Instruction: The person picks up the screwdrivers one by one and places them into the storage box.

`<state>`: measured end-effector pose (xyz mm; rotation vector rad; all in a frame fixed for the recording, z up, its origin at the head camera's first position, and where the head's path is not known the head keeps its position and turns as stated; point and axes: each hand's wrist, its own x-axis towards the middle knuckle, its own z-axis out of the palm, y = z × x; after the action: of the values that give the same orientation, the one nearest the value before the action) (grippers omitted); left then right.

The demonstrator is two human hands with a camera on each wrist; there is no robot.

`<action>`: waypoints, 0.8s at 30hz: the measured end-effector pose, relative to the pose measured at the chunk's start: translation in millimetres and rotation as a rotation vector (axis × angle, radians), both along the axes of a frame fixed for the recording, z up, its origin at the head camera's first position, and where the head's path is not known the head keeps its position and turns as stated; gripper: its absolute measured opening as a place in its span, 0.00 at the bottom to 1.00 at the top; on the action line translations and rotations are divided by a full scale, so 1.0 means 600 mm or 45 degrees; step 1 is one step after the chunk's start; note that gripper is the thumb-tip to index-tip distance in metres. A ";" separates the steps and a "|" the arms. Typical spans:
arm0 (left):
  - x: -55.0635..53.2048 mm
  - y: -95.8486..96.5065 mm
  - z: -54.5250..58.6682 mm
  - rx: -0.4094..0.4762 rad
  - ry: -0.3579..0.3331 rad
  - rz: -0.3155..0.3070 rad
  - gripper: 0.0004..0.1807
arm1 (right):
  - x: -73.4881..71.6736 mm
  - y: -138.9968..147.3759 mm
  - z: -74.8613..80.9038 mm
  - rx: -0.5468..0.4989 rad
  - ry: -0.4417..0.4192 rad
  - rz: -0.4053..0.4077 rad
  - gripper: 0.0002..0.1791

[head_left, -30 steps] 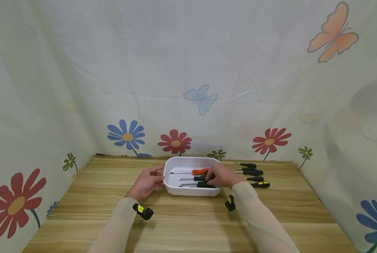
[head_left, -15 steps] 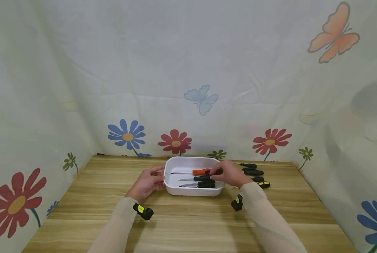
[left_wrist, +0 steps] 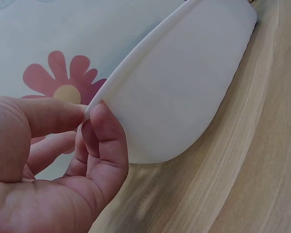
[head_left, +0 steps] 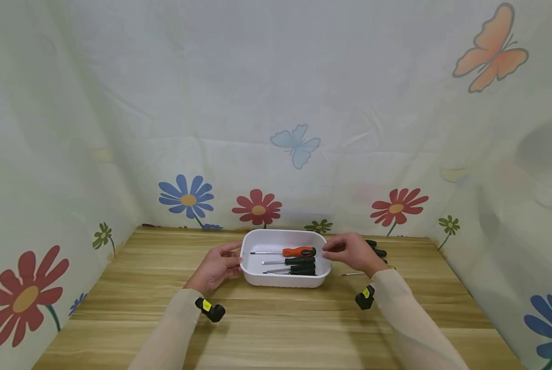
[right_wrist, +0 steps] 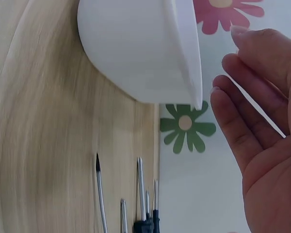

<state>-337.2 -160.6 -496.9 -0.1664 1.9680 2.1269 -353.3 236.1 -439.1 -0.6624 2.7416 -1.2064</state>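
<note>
A white plastic container [head_left: 285, 280] stands on the wooden table, and my left hand [head_left: 215, 267] pinches its left rim between thumb and fingers, as the left wrist view shows up close. Inside lie a screwdriver with an orange and black handle [head_left: 299, 252] and several black-handled screwdrivers [head_left: 300, 261], shafts pointing left. Just off the container's right end hovers my right hand [head_left: 353, 252]. Its fingers are loosely bent and hold nothing in the right wrist view, with the container's wall [right_wrist: 136, 48] beside the fingertips.
Several more screwdrivers lie on the table at the right, partly hidden behind the right hand; black handles [head_left: 380, 253] and a bare shaft [head_left: 353, 274] show. In the right wrist view their metal shafts [right_wrist: 140, 189] point toward the container. A flowered curtain [head_left: 304, 195] hangs behind the table.
My right hand has let go of a black-handled screwdriver in the container, then moved right and out past the rim. The left hand stays on the left rim.
</note>
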 end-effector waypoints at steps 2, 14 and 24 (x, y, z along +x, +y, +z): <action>0.000 0.000 0.000 -0.004 0.002 -0.001 0.30 | 0.003 0.008 0.002 -0.031 -0.017 -0.007 0.13; 0.000 0.000 -0.002 0.003 0.014 0.008 0.29 | 0.003 0.060 -0.007 -0.146 0.031 0.020 0.13; 0.002 0.000 -0.001 -0.001 0.015 0.005 0.30 | 0.010 0.100 -0.014 -0.198 -0.010 0.006 0.16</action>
<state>-336.0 -160.4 -497.7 -0.1587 1.9770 2.1344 -347.6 296.0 -447.8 -0.6769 2.6580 -1.4291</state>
